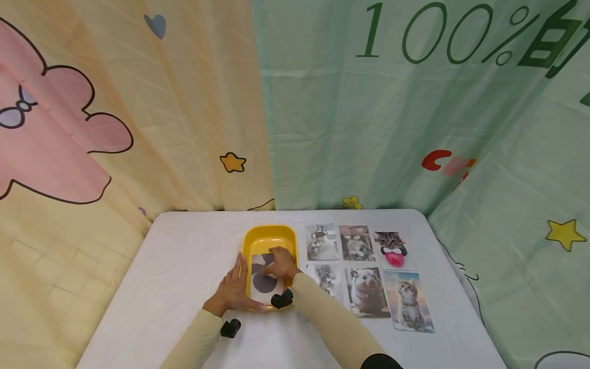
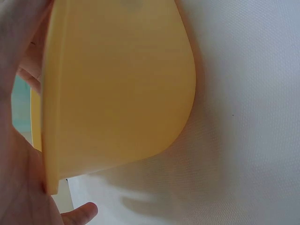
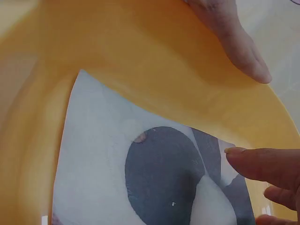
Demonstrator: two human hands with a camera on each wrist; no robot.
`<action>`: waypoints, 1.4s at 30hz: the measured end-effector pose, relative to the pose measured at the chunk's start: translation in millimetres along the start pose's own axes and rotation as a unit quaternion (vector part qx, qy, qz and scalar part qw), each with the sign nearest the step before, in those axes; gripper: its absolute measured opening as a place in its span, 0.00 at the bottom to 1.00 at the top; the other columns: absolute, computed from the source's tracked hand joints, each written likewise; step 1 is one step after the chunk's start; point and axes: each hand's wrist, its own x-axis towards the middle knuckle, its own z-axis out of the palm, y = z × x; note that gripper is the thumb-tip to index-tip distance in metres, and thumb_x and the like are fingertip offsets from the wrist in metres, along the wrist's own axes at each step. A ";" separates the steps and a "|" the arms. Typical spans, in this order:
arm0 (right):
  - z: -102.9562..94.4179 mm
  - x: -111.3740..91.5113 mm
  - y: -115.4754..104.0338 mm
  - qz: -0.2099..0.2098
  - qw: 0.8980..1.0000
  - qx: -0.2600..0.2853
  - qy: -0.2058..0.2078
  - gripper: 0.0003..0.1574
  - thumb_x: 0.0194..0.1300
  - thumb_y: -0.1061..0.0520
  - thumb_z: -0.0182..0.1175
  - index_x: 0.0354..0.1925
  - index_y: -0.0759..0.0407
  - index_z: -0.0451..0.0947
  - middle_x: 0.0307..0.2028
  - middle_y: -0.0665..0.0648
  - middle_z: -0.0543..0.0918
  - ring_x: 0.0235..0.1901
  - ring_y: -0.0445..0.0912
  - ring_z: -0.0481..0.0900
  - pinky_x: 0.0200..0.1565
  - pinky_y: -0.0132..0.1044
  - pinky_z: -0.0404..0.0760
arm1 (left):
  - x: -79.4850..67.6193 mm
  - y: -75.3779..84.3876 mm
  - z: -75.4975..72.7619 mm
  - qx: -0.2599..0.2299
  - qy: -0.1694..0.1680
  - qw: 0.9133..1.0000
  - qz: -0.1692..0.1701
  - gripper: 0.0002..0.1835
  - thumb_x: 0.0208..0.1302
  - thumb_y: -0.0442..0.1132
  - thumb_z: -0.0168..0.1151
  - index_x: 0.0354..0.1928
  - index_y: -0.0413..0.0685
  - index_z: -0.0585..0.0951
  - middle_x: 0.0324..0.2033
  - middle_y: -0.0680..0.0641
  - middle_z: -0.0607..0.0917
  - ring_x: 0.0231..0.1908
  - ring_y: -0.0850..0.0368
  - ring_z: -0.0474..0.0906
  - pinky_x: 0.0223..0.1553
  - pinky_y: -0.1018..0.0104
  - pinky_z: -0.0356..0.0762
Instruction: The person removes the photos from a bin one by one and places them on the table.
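Note:
A yellow plastic tray (image 1: pixel 271 232) sits on the table. Inside it lies a picture card (image 3: pixel 103 154) with large dark rounded shapes on pale ground, its edge slightly bowed. My left hand (image 1: pixel 232 289) is spread over the tray's left side and near corner, fingers straight and the palm against the rim. The outer wall of the tray (image 2: pixel 122 89) fills much of the left wrist view. Reaching into the tray, my right hand (image 1: pixel 282 264) has extended fingers at the card's far edge; one fingertip (image 3: pixel 234 152) touches the card there.
Right of the tray, several animal picture cards lie in two rows, among them a hamster card (image 1: pixel 367 291) and a kitten card (image 1: pixel 408 302). My right forearm crosses in front of the nearest one. A white cloth (image 1: pixel 184 256) covers the table; printed curtains (image 1: pixel 322 128) hang behind it.

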 end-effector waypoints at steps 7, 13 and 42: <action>0.9 -2.8 1.6 -0.024 0.999 0.022 0.006 0.38 0.53 0.60 0.71 0.61 0.66 0.71 0.54 0.65 0.76 0.54 0.58 0.72 0.58 0.48 0.72 | -0.7 0.4 -2.0 0.002 0.011 1.000 0.017 0.82 0.27 0.70 0.77 0.73 0.30 0.38 0.74 0.35 0.32 0.67 0.27 0.52 0.64 0.34 0.53; -0.3 -3.7 3.8 -0.059 0.993 0.089 0.048 0.21 0.55 0.66 0.66 0.49 0.66 0.78 0.45 0.62 0.82 0.44 0.53 0.79 0.49 0.45 0.79 | 0.9 0.0 0.0 -0.004 0.013 1.000 0.010 0.83 0.26 0.71 0.77 0.73 0.30 0.38 0.74 0.36 0.32 0.67 0.28 0.51 0.65 0.35 0.52; -59.2 -31.4 38.1 -0.124 0.962 0.199 0.143 0.15 0.61 0.68 0.59 0.47 0.64 0.79 0.46 0.65 0.82 0.38 0.51 0.83 0.33 0.40 0.83 | 2.7 -2.3 0.6 -0.003 0.010 1.000 0.009 0.84 0.25 0.70 0.78 0.72 0.28 0.36 0.74 0.36 0.31 0.67 0.28 0.52 0.65 0.34 0.51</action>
